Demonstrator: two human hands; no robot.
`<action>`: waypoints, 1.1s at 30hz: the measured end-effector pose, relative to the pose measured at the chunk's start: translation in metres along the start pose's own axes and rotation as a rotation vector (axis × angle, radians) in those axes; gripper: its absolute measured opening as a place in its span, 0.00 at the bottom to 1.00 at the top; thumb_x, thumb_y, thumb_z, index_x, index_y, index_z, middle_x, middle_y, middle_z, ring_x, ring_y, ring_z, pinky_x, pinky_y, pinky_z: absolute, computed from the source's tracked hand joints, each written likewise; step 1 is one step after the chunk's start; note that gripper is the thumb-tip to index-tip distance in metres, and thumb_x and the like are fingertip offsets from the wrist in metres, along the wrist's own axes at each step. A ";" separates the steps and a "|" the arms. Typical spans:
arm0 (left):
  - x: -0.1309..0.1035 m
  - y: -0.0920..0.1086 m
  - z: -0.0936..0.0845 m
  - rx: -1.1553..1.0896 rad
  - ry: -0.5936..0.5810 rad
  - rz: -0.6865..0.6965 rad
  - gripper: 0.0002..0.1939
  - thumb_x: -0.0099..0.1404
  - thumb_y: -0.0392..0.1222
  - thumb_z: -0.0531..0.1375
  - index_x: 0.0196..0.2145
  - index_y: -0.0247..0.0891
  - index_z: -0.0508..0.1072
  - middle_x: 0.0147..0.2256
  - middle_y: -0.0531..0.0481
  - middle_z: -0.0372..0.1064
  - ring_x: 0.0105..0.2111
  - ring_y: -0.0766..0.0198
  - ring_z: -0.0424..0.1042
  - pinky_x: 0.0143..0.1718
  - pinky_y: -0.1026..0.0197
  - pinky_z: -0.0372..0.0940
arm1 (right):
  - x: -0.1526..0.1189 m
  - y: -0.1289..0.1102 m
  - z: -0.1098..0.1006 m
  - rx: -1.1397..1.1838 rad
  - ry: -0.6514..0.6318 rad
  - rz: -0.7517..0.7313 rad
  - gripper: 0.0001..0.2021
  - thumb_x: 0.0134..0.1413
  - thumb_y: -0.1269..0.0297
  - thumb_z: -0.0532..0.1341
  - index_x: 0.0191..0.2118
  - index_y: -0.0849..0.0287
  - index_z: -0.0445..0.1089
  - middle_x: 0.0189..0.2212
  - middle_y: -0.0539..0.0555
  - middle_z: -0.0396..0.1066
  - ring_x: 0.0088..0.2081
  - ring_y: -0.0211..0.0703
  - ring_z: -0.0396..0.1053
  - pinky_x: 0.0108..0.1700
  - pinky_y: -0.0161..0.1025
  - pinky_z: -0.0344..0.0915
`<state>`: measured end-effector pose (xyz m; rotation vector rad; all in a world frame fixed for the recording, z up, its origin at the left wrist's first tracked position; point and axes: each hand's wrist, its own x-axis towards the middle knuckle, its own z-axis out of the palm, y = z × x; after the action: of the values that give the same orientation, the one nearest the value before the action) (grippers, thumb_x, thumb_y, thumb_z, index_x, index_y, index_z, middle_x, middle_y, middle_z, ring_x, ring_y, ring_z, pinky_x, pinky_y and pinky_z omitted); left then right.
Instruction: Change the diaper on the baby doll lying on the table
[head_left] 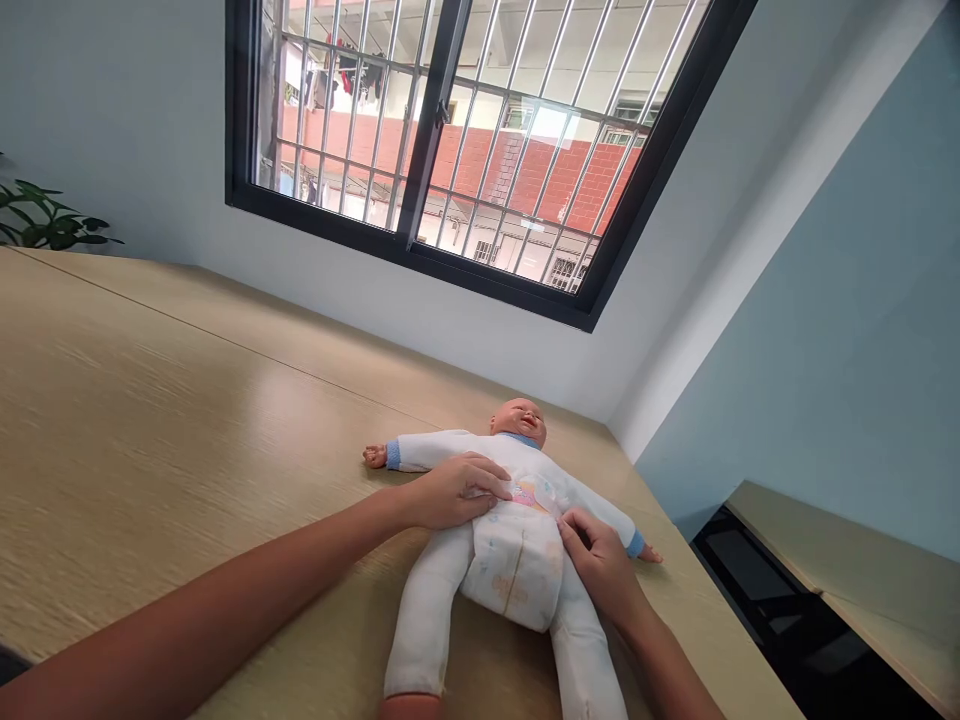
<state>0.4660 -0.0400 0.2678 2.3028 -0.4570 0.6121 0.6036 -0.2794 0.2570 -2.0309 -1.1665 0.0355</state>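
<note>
A baby doll [442, 446] in a white suit with blue cuffs lies on its back on the wooden table [187, 420], arms spread, head toward the wall. Around its hips, over the suit, is a white patterned diaper [514, 570] with a pink and orange front band. My left hand [459, 490] rests at the diaper's upper left edge, its fingers pressed together on the band. At the right side of the waist, my right hand [594, 555] is closed with thumb and fingers pinching the diaper's edge.
Behind the table are a wall and a barred window [409, 250] with a dark frame. A green plant [52, 220] stands at the far left. Beyond the table's right edge is a lower wooden surface [847, 560] with black panels.
</note>
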 end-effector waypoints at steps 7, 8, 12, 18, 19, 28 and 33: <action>-0.004 0.003 0.002 -0.149 0.068 -0.153 0.14 0.64 0.37 0.58 0.45 0.45 0.79 0.56 0.48 0.68 0.56 0.57 0.66 0.58 0.55 0.59 | 0.000 -0.003 -0.001 -0.026 0.049 -0.007 0.19 0.62 0.50 0.54 0.25 0.59 0.62 0.21 0.48 0.59 0.27 0.39 0.55 0.30 0.36 0.51; -0.004 0.003 0.002 -0.179 0.082 -0.178 0.14 0.62 0.36 0.59 0.44 0.44 0.79 0.56 0.48 0.68 0.57 0.57 0.66 0.58 0.55 0.59 | 0.000 -0.003 -0.001 -0.025 0.066 -0.007 0.20 0.61 0.50 0.54 0.25 0.59 0.62 0.21 0.48 0.58 0.26 0.39 0.55 0.30 0.36 0.50; -0.004 0.003 -0.005 -0.290 0.103 -0.287 0.17 0.56 0.31 0.58 0.40 0.42 0.79 0.55 0.50 0.69 0.58 0.54 0.64 0.56 0.56 0.60 | -0.003 -0.004 -0.002 0.004 0.153 0.003 0.20 0.61 0.51 0.54 0.23 0.59 0.60 0.19 0.47 0.55 0.25 0.38 0.53 0.29 0.36 0.49; -0.010 -0.005 -0.028 -0.277 -0.075 -0.224 0.23 0.54 0.32 0.61 0.47 0.47 0.77 0.60 0.53 0.62 0.59 0.52 0.62 0.53 0.59 0.63 | -0.005 -0.003 -0.012 0.154 -0.033 -0.058 0.13 0.56 0.59 0.56 0.24 0.59 0.60 0.22 0.48 0.57 0.27 0.38 0.54 0.30 0.35 0.52; -0.010 -0.005 -0.030 -0.231 -0.093 -0.190 0.25 0.53 0.32 0.61 0.49 0.47 0.76 0.60 0.52 0.63 0.59 0.52 0.62 0.54 0.59 0.62 | -0.005 -0.004 -0.012 0.166 -0.086 -0.067 0.11 0.54 0.60 0.57 0.24 0.58 0.59 0.22 0.48 0.56 0.27 0.38 0.54 0.30 0.35 0.51; -0.013 -0.007 -0.023 0.004 0.064 -0.142 0.20 0.55 0.32 0.60 0.46 0.41 0.75 0.48 0.48 0.71 0.48 0.58 0.69 0.53 0.58 0.63 | -0.005 0.003 -0.001 0.185 0.040 -0.024 0.14 0.52 0.62 0.56 0.21 0.57 0.52 0.20 0.46 0.50 0.25 0.36 0.48 0.28 0.35 0.47; -0.021 -0.034 -0.038 -0.261 0.048 -0.406 0.20 0.51 0.31 0.55 0.41 0.37 0.75 0.39 0.48 0.74 0.41 0.60 0.72 0.41 0.63 0.66 | -0.007 0.018 0.004 0.146 0.249 0.049 0.16 0.47 0.65 0.55 0.19 0.54 0.42 0.18 0.45 0.42 0.23 0.34 0.44 0.26 0.36 0.44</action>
<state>0.4536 0.0132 0.2624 2.0443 -0.0355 0.3794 0.6116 -0.2870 0.2404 -1.8739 -0.9321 -0.1024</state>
